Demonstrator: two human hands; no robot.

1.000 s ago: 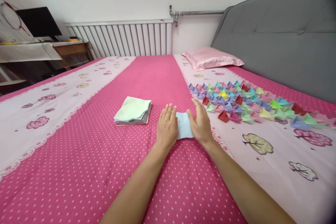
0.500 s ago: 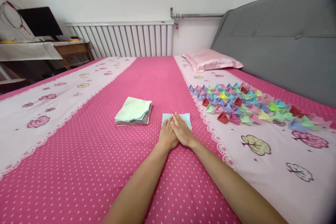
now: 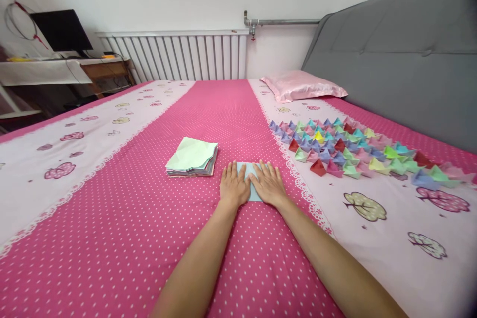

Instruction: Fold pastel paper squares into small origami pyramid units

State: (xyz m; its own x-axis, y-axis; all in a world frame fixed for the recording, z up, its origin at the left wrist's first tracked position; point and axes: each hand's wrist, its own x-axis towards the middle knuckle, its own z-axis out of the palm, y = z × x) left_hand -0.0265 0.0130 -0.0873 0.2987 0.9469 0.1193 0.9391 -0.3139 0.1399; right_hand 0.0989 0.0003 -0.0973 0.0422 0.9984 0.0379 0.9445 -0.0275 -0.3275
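Observation:
A light blue paper sheet (image 3: pixel 250 169) lies on the pink dotted bedspread (image 3: pixel 130 228) in front of me. My left hand (image 3: pixel 233 185) and my right hand (image 3: pixel 269 183) lie flat on it side by side, fingers spread, pressing it down; they hide most of it. A stack of paper sheets (image 3: pixel 193 157) with a pale green one on top sits just left of my left hand. To the right, several small folded paper shapes (image 3: pixel 335 146) in many colours are laid out in rows.
A pink pillow (image 3: pixel 303 86) lies at the far right by the grey padded headboard (image 3: pixel 402 54). A white radiator (image 3: pixel 179 54) runs along the back wall. A desk with a dark monitor (image 3: pixel 61 32) stands at the far left.
My hands were apart at the paper's sides, then came together over its middle, and now lie flat and slightly apart on it. The paper looks narrower than before.

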